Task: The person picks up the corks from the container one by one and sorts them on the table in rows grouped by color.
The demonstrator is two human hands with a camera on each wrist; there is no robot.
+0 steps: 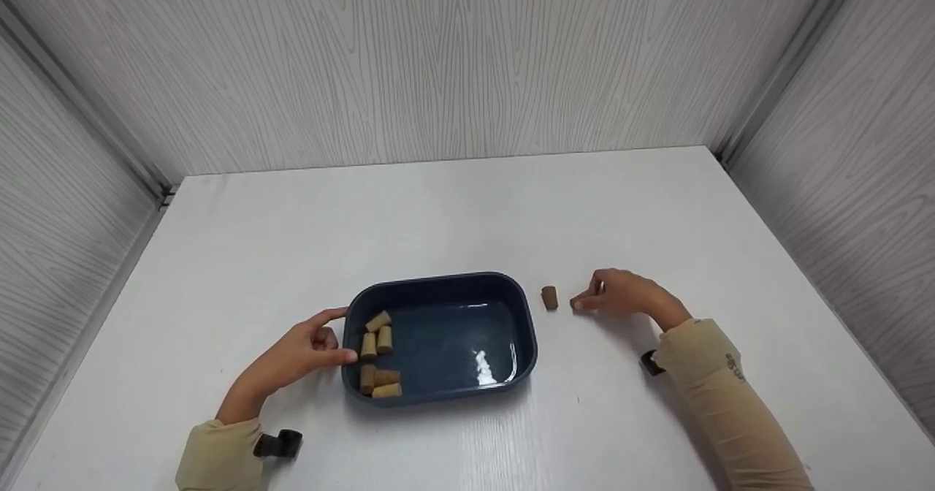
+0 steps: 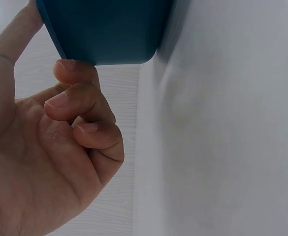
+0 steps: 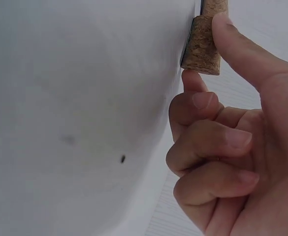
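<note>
A dark blue rectangular tray (image 1: 445, 337) sits on the table. My left hand (image 1: 299, 348) holds its left end, thumb over the rim and index finger along the outer side; the other fingers curl beneath in the left wrist view. Several tapered cork stoppers lie along the tray's left end, among them a pale stopper (image 1: 384, 339) and a browner stopper (image 1: 367, 378). To the right of the tray, my right hand (image 1: 621, 291) pinches a brown cork stopper (image 3: 203, 46) between thumb and index finger, at table level. Another brown cork stopper (image 1: 549, 298) lies between it and the tray.
The white table (image 1: 307, 228) is bounded by a grey wood-grain panel (image 1: 453, 67) at the back and similar panels at both sides. A small dark speck (image 3: 123, 159) shows in the right wrist view. Dark wrist mounts (image 1: 279, 444) sit at the sleeves.
</note>
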